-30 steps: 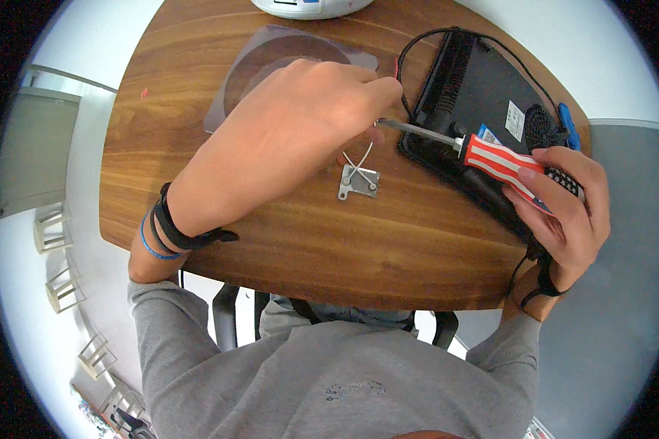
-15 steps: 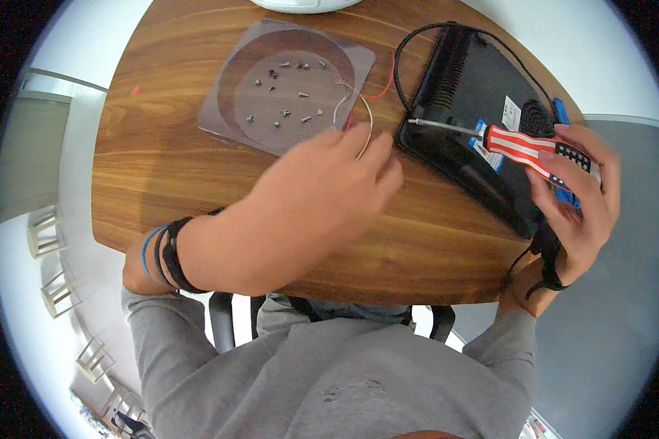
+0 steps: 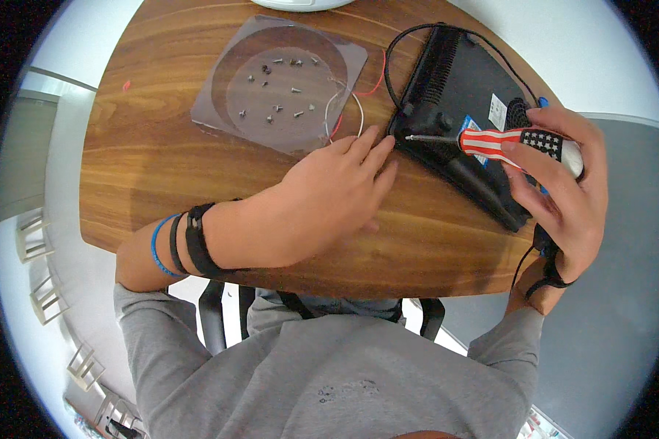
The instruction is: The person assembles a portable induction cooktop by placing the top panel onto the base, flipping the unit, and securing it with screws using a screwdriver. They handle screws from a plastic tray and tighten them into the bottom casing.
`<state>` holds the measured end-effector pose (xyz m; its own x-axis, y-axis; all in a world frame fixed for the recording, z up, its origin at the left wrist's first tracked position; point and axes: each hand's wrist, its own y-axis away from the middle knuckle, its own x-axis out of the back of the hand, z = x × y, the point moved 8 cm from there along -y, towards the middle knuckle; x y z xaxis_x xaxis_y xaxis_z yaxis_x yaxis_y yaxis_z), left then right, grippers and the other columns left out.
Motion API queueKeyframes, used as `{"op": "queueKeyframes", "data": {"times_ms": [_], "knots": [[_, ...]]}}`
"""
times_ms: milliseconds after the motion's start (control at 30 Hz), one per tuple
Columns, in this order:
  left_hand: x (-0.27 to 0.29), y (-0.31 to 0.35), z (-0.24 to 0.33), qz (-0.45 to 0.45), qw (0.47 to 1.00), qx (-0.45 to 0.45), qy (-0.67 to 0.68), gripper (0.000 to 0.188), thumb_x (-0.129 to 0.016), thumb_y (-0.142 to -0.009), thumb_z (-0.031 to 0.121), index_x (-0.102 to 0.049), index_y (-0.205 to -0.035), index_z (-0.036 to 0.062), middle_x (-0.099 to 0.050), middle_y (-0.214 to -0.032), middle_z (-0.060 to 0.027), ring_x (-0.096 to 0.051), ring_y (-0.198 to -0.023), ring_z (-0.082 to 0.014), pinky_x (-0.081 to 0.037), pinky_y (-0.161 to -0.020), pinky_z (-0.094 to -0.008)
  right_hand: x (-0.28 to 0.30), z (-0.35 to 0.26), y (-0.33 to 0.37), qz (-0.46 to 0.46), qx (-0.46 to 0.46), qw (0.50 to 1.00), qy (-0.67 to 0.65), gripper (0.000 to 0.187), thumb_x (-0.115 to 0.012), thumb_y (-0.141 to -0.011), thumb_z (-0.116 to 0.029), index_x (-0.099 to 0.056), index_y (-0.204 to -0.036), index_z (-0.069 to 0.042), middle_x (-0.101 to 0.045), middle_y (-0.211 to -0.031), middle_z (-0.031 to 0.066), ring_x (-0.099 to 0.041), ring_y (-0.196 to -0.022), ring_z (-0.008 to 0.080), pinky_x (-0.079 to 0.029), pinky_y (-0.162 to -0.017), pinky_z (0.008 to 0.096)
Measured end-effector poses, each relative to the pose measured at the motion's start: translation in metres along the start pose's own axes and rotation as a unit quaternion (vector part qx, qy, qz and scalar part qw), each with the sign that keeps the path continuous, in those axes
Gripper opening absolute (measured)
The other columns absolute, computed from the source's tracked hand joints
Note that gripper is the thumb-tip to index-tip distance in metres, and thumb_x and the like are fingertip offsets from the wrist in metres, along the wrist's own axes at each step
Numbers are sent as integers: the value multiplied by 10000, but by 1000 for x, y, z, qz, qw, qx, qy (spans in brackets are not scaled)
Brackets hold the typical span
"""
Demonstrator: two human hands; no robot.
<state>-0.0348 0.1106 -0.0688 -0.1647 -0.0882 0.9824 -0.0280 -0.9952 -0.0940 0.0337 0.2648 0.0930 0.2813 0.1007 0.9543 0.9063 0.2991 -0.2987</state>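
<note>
My right hand (image 3: pixel 571 183) grips a screwdriver (image 3: pixel 520 145) with a red-and-white striped handle and a dark starred end. Its shaft points left, over the near left corner of a black box-shaped device (image 3: pixel 447 157) with vent slots and labels. Left of the device, my left hand (image 3: pixel 337 186) is stretched over the table, palm down, fingers apart and nothing visible in them. Its fingertips are near a white wire (image 3: pixel 362 117), a red wire (image 3: pixel 378 84) and the device's corner. Beyond that hand lies a clear plastic tray (image 3: pixel 212 102) with several small screws (image 3: pixel 296 91) in its round hollow.
A black cable (image 3: pixel 389 66) loops around the device's far side. The wooden table (image 3: pixel 154 161) has a curved edge, with a small red scrap (image 3: pixel 127 85) at the left. A white object (image 3: pixel 304 4) stands at the far edge. Several chairs (image 3: pixel 47 300) are off to the left.
My left hand's fingers have straightened and spread near the device's corner. The screwdriver has turned to lie more level and shifted slightly left. The whole view has shifted a little.
</note>
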Motion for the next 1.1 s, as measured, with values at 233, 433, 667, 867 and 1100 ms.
{"op": "queueKeyframes", "data": {"times_ms": [233,433,667,867,1100], "knots": [[-3,2,-4,0,1000,-10,26,777,-764,-972,457,-560,-1501,-74,-516,-1628,-309,-478,-1548,-459,-460,-1254,-496,-3,-14,-19,-17,23,1000,4,439,-920,-759,57,-817,-1157,-98,-679,-1310,169,-722,-1119,320,-615,-924,398],[-2,3,-1,19,999,-24,22,771,-762,-970,468,-562,-1485,-70,-523,-1606,-332,-497,-1528,-466,-479,-1235,-490,-7,-14,-26,-33,17,999,3,427,-899,-774,67,-799,-1157,-93,-679,-1280,156,-725,-1097,319,-615,-907,396],[-5,1,-1,21,999,-28,21,773,-759,-961,486,-570,-1467,-67,-544,-1581,-338,-524,-1503,-468,-493,-1219,-482,-8,-16,-30,-37,30,999,3,410,-876,-806,57,-783,-1174,-98,-679,-1272,146,-723,-1094,315,-615,-890,402],[-3,3,0,31,999,-23,17,766,-754,-958,495,-579,-1454,-61,-541,-1584,-339,-541,-1484,-467,-503,-1209,-481,-8,-16,-32,-53,39,998,6,405,-867,-815,52,-779,-1180,-102,-670,-1304,146,-716,-1122,322,-613,-902,403],[-4,2,0,30,999,-24,15,754,-753,-956,498,-592,-1434,-62,-535,-1593,-338,-549,-1476,-465,-513,-1199,-481,-15,-12,-34,-71,44,996,4,425,-854,-823,48,-763,-1213,-93,-662,-1289,149,-713,-1135,328,-612,-915,414]]}}
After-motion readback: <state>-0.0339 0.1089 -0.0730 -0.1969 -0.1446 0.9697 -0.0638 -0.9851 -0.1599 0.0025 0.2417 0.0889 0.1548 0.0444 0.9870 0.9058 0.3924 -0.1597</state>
